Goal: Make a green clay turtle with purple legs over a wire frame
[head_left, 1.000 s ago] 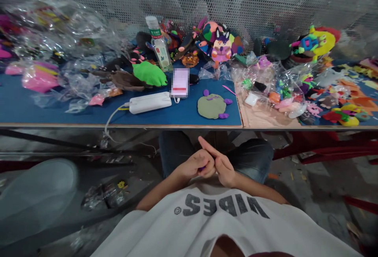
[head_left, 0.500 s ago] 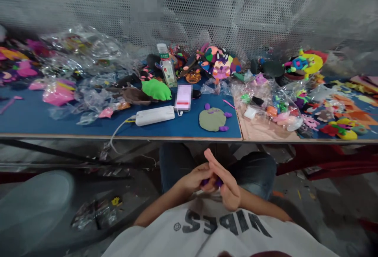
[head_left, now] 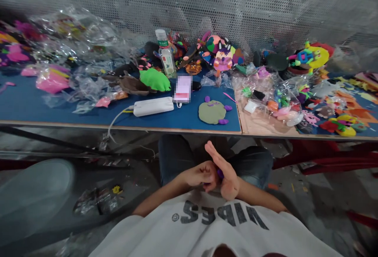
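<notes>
Both my hands are in my lap, below the table edge. My left hand (head_left: pixel 198 175) and my right hand (head_left: pixel 225 169) press palm to palm around a small purple lump of clay (head_left: pixel 220 174), which shows only as a sliver between them. The right hand's fingers are stretched out and point up towards the table. On the blue table top (head_left: pixel 35 109) just ahead lies a flat olive-green clay figure with purple bits (head_left: pixel 212 111).
A white power bank (head_left: pixel 153 106) with a cable and a plastic bottle (head_left: pixel 165 58) stand on the table, among clear plastic bags (head_left: pixel 85 52) and many coloured clay figures (head_left: pixel 222 57). A perforated metal screen (head_left: pixel 206 8) closes the back. A pale stool (head_left: pixel 35 198) is at lower left.
My hands keep rubbing the purple clay between the palms; the right hand slid forward over the left. The view shifted slightly.
</notes>
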{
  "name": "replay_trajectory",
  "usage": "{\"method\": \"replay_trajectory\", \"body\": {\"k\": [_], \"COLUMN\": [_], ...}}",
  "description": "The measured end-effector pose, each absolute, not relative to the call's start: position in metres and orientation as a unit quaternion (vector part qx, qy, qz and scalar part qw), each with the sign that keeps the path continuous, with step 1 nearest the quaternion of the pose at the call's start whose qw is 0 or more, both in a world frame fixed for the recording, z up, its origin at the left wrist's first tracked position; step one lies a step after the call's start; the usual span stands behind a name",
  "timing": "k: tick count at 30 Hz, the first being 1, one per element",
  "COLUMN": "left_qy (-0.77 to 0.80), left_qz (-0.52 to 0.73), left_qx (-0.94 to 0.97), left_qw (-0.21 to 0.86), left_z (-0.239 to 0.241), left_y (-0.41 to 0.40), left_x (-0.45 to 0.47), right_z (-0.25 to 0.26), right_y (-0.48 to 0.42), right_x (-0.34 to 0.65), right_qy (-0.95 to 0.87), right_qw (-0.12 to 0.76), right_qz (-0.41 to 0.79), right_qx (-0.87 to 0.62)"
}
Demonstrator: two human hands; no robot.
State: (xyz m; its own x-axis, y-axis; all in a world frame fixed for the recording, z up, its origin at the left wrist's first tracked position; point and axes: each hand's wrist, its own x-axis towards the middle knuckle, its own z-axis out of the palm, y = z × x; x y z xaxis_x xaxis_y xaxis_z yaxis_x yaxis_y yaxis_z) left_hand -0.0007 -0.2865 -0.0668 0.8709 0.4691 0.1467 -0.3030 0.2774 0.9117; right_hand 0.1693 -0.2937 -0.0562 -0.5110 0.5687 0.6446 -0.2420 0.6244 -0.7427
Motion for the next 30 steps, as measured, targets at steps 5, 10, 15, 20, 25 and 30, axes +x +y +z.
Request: {"method": "replay_trajectory", "body": {"k": [5, 10, 15, 20, 25, 30], "left_qy": [0.054, 0.093, 0.078, 0.048, 0.047, 0.052], "left_qz": [0.287, 0.421, 0.47, 0.516, 0.547, 0.572], "left_qx": [0.528, 0.436, 0.379, 0.345, 0.334, 0.316], "left_qw": [0.798, 0.79, 0.793, 0.782, 0.766, 0.755], "left_z": [-0.062, -0.067, -0.079, -0.086, -0.092, -0.103], "left_y": [-0.285, -0.278, -0.271, -0.273, -0.281, -0.293], "left_x": [-0.008, -0.025, -0.038, -0.063, -0.092, -0.107], "right_z": [-0.058, -0.074, -0.078, -0.036, 0.012, 0.014], "right_y": [-0.283, -0.293, -0.283, -0.239, -0.156, -0.071], "right_x": [0.164, 0.162, 0.161, 0.169, 0.153, 0.117], "right_qy": [-0.72, -0.73, -0.772, -0.809, -0.779, -0.822], "right_qw": [0.426, 0.369, 0.381, 0.384, 0.369, 0.251], "right_qz": [0.513, 0.535, 0.436, 0.258, 0.313, 0.302], "right_qx": [-0.192, -0.209, -0.262, -0.364, -0.399, -0.412]}}
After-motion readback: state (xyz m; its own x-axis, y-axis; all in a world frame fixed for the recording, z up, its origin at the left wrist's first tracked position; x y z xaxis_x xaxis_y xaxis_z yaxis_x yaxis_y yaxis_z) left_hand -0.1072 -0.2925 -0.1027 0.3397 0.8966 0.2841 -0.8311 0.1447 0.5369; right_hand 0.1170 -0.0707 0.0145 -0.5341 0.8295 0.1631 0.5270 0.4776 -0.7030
